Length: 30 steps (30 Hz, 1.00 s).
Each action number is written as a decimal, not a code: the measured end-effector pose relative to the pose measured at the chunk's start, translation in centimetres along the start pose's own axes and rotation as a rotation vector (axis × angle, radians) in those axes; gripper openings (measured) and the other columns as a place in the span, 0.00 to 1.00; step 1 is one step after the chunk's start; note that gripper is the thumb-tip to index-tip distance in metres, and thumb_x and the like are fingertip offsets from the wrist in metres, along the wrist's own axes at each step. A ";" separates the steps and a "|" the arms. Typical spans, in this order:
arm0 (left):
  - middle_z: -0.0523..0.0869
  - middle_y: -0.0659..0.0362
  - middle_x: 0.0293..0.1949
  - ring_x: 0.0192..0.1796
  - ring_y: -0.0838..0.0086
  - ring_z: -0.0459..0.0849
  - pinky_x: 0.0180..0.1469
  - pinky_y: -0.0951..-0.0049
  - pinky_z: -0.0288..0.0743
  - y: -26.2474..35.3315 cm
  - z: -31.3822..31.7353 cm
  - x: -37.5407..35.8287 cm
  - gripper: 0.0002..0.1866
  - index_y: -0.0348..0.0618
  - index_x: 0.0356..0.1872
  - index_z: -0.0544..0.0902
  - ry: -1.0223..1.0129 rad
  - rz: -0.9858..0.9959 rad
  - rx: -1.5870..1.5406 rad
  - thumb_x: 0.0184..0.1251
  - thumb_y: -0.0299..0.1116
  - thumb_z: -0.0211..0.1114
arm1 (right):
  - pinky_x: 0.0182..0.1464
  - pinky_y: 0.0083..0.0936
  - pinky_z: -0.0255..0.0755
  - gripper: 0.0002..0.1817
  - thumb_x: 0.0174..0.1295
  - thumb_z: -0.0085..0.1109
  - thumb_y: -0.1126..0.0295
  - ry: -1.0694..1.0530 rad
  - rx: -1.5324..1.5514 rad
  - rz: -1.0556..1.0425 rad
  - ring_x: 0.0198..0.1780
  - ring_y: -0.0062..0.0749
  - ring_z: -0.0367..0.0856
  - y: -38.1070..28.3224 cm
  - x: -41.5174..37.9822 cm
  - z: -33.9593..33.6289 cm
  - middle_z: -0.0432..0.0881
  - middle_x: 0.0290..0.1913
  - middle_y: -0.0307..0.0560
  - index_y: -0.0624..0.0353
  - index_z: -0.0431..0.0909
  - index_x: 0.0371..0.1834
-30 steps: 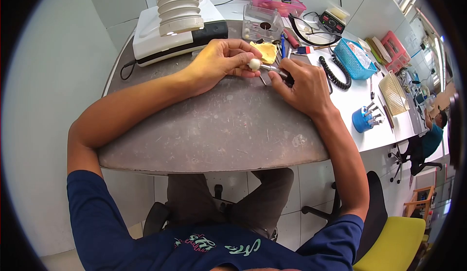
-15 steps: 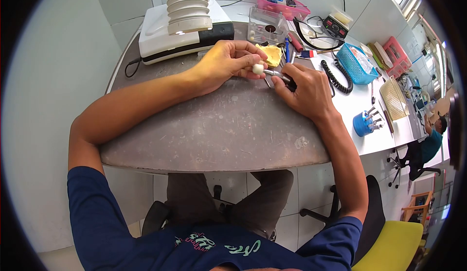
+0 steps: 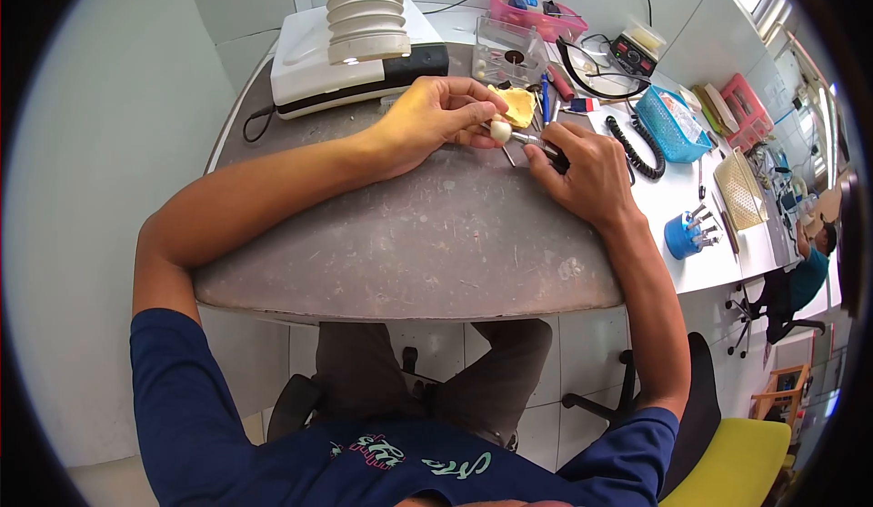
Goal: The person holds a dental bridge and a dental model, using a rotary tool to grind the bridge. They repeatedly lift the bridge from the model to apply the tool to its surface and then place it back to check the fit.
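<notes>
My right hand [image 3: 587,166] is wrapped round a rotary handpiece [image 3: 535,141] with a silver nose and dark body. At its tip sits a small rounded white piece [image 3: 501,131], which looks like a polishing buff. My left hand [image 3: 441,120] is closed in a pinch right beside this white piece, its fingertips close together. Whatever the left fingers grip is too small and hidden to name. A crumpled yellow cloth or sponge [image 3: 515,105] lies just behind the hands. Below the handpiece, a thin metal rod [image 3: 508,157] rests on the grey worktop [image 3: 409,252].
A ribbed suction hose [image 3: 366,7] hangs over a white-and-black box unit [image 3: 355,75]. Behind the hands stands a clear plastic case [image 3: 507,52]. To the right are a coiled black cord [image 3: 637,148], a blue basket [image 3: 671,125] and a blue bur holder [image 3: 687,234]. Another person [image 3: 807,271] sits far right.
The whole view has shifted slightly, so things appear a little further right. Both hands keep their grip, and the white piece stays between them.
</notes>
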<state>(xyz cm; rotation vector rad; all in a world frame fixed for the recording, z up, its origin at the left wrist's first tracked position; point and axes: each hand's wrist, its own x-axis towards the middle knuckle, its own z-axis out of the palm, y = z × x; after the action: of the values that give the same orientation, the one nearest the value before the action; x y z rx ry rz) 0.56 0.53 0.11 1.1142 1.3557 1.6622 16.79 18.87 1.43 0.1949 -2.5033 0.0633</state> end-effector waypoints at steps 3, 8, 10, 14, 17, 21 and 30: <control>0.86 0.57 0.48 0.51 0.76 0.87 0.55 0.75 0.85 -0.1 0.2 0.0 0.16 0.34 0.56 0.81 -0.012 -0.001 -0.005 0.78 0.36 0.61 | 0.26 0.36 0.75 0.17 0.64 0.64 0.54 0.003 -0.021 -0.007 0.24 0.41 0.83 -0.4 0.0 -0.1 0.83 0.24 0.47 0.59 0.84 0.33; 0.86 0.56 0.48 0.51 0.76 0.87 0.55 0.76 0.85 0.0 0.0 -0.2 0.16 0.34 0.56 0.81 -0.002 0.009 -0.003 0.78 0.36 0.61 | 0.26 0.36 0.75 0.17 0.64 0.65 0.54 0.000 0.001 0.012 0.23 0.41 0.83 0.0 -0.1 -0.1 0.83 0.24 0.47 0.58 0.85 0.34; 0.86 0.57 0.48 0.51 0.77 0.87 0.54 0.77 0.85 -0.2 0.1 0.0 0.16 0.35 0.56 0.81 -0.007 0.006 -0.008 0.78 0.37 0.62 | 0.26 0.36 0.75 0.17 0.64 0.65 0.54 0.008 -0.007 0.018 0.23 0.41 0.83 -0.1 -0.1 -0.1 0.83 0.24 0.47 0.58 0.85 0.34; 0.86 0.57 0.48 0.50 0.77 0.87 0.53 0.78 0.85 0.0 0.4 -0.1 0.16 0.35 0.55 0.81 -0.008 0.003 -0.020 0.78 0.37 0.62 | 0.26 0.36 0.75 0.17 0.63 0.65 0.54 -0.028 -0.039 -0.002 0.23 0.41 0.83 -0.3 -0.1 -0.2 0.83 0.25 0.47 0.58 0.85 0.34; 0.86 0.56 0.48 0.50 0.77 0.87 0.54 0.77 0.85 0.1 0.0 -0.2 0.15 0.34 0.56 0.81 0.024 0.003 0.007 0.78 0.36 0.61 | 0.26 0.37 0.75 0.17 0.63 0.65 0.54 0.022 0.012 -0.009 0.23 0.42 0.82 0.1 -0.1 0.1 0.82 0.24 0.47 0.59 0.84 0.34; 0.86 0.55 0.50 0.50 0.76 0.87 0.54 0.76 0.85 0.0 0.3 0.1 0.15 0.34 0.56 0.80 0.002 -0.016 -0.002 0.79 0.35 0.60 | 0.26 0.37 0.75 0.17 0.63 0.65 0.54 0.009 -0.014 0.001 0.23 0.42 0.82 -0.3 -0.1 -0.3 0.82 0.24 0.47 0.59 0.84 0.34; 0.86 0.54 0.50 0.52 0.76 0.87 0.55 0.77 0.84 0.1 0.4 -0.1 0.16 0.34 0.57 0.79 0.054 -0.031 -0.007 0.80 0.35 0.59 | 0.25 0.36 0.74 0.16 0.62 0.66 0.56 -0.004 -0.032 -0.015 0.22 0.41 0.82 0.6 -0.5 -0.5 0.81 0.23 0.46 0.60 0.84 0.32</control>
<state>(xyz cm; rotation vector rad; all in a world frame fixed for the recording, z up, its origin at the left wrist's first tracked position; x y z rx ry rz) 0.97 0.60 0.28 1.0460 1.3932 1.6837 17.40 19.56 1.53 0.2015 -2.5044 0.0171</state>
